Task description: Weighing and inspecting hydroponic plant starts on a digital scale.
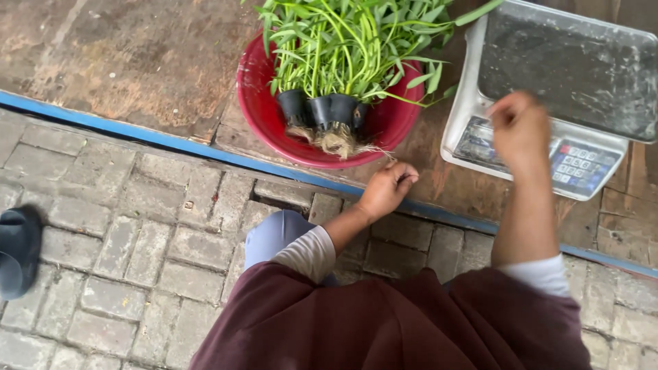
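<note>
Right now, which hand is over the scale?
The right hand, blurred above the scale keypad. The left hand is curled by the red bowl.

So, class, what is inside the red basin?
The red basin holds leafy green plants in small black pots, with roots trailing out. The basin's bottom beneath them is hidden.

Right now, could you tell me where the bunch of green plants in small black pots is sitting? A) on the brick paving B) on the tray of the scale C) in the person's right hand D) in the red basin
D: the green plants in their black pots rest inside the red basin, left of the scale.
</note>
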